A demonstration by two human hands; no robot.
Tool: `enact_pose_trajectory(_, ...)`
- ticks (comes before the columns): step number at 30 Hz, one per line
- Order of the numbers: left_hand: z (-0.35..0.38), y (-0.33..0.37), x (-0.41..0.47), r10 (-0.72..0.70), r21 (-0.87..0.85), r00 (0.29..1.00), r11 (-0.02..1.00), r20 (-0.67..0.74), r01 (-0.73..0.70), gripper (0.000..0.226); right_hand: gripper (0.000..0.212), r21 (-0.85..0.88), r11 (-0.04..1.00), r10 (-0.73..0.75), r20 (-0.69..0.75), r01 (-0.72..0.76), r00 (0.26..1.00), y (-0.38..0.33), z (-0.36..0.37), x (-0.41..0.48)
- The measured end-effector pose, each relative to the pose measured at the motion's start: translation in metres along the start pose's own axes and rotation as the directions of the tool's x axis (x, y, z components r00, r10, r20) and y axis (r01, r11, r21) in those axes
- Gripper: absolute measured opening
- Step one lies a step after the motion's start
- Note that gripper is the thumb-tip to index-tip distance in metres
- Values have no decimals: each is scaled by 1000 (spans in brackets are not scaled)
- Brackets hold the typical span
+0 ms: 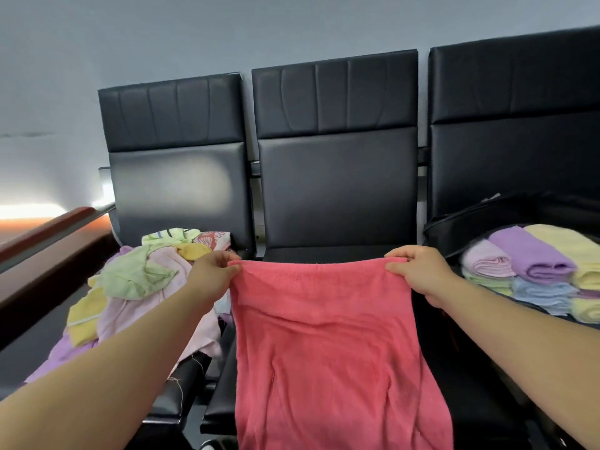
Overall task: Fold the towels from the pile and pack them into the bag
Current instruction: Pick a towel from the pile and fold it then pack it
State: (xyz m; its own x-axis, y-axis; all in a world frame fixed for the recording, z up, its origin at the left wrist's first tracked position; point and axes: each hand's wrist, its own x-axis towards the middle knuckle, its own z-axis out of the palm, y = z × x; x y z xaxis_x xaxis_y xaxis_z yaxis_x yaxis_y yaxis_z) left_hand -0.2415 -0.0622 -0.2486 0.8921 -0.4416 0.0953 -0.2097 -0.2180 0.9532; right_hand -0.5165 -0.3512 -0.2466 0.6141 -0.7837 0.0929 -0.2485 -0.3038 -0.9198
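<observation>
Two-handed, held a coral-pink towel (324,336) up in front of the middle seat of a black padded row. Pinched its top left corner with the left hand (214,274), fingers and thumb curled tight on the hem. Gripped the top right corner the same way with the right hand (418,271). Held the upper edge taut and nearly level between the two, just below the bottom of the middle backrest (337,177). Let the rest hang unfolded, down past the front edge of the seating surface (217,401) and out of the bottom of view.

Saw the pile (139,287) of loose towels on the left seat, just beside the left hand: crumpled green, yellow, pale pink and lilac pieces, with a red-and-white patterned one at the back. Saw the bag (487,216), black and open, on the right seat, off to the right of the right hand. Found folded towels (532,264) inside it in stacked rows: pale pink, purple and cream on top, green, blue and yellow beneath. Noted a grey wall (130,34) behind the seats and a reddish-brown rail (48,235) at far left.
</observation>
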Motion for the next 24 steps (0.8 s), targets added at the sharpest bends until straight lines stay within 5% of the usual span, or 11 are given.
enact_pose_trajectory(12, -48, 186, 94, 178, -312, 967, 922, -184, -229, 18, 18, 112, 931, -314, -247, 348, 917, -199, -58, 74)
enact_pose_trajectory(17, -42, 156, 57, 120, -395, 991, 909, -63, -135, 24, 21, 35, 953, -298, -40, 300, 954, -156, -59, 54)
enact_pose_trajectory(21, -27, 82, 10, -35, -280, 996, 958, 77, 55, 21, 22, -19, 995, -99, 158, 103, 982, -74, -46, 31)
enact_pose_trajectory(24, -26, 21, -19, -170, -180, 961, 961, 220, 211, 22, 21, -114, 989, 126, 366, -90, 922, -23, -36, 8)
